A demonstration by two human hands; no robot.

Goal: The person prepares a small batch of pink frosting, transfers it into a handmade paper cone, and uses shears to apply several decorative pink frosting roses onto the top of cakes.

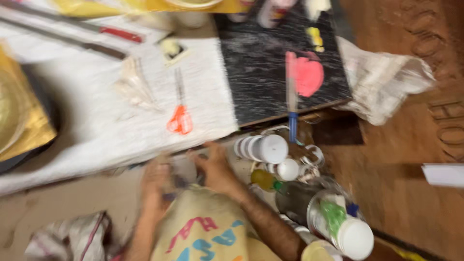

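The picture is badly motion-blurred. My left hand [155, 181] and my right hand [216, 166] are close together at the near edge of a white textured sheet [96, 125]. A small greyish object [183, 174] lies between them, too smeared to identify or to tell who grips it. Just right of my right hand stands a row of white paint pots [263, 147]. Orange-handled scissors [180, 116] lie on the sheet above my hands. A black board [261, 72] carries a pink paint blob [309, 75] and a blue-handled brush [291, 96].
A small white bottle [288, 169], a yellow bottle [264, 179] and a clear tub with green paint [338, 220] cluster at lower right. A crumpled plastic bag [386, 82] lies right of the board. Gold paper [21, 125] is at left, crumpled cloth [72, 239] at lower left.
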